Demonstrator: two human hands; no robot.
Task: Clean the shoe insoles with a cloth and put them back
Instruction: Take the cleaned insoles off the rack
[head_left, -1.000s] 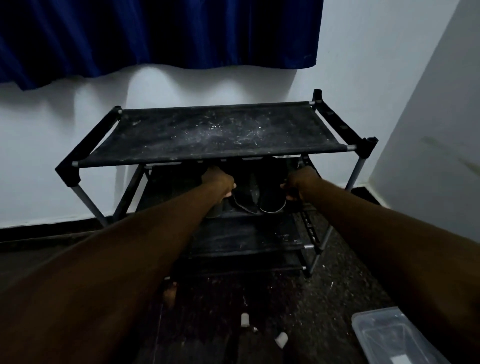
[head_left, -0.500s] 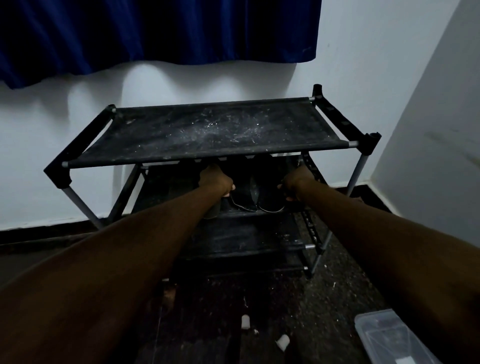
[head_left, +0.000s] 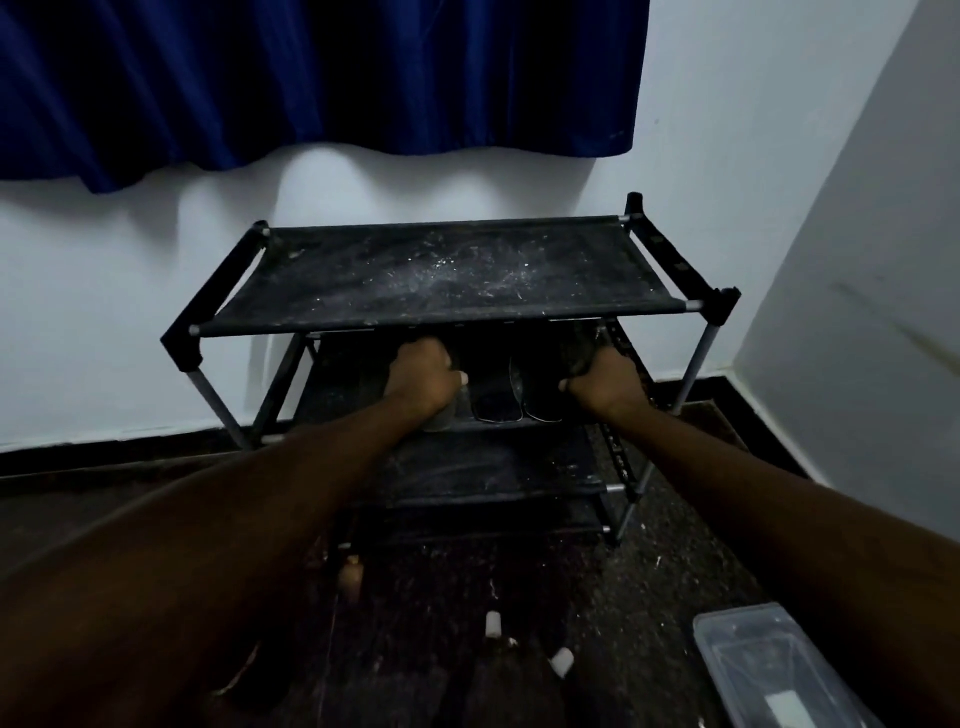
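Both my arms reach under the dusty top of a black shoe rack (head_left: 696, 306) to its second shelf. My left hand (head_left: 423, 376) is closed around a pale grey object (head_left: 441, 415) at the shelf's front edge; what it is I cannot tell. My right hand (head_left: 605, 382) is closed on a dark bulky item (head_left: 576, 353), shoe or cloth unclear in the dim light. Between the hands two dark shoe-shaped pieces with pale edges (head_left: 498, 402) lie side by side on the shelf.
The rack stands against a white wall under a blue curtain (head_left: 311, 78), close to a side wall on the right. On the dark floor lie a clear plastic container (head_left: 769, 670) at bottom right, two small white caps (head_left: 492, 623) and a small brown object (head_left: 350, 574).
Both hands stay at the second shelf with their grips unchanged. Only my view has shifted slightly; the rack sits a little differently in frame.
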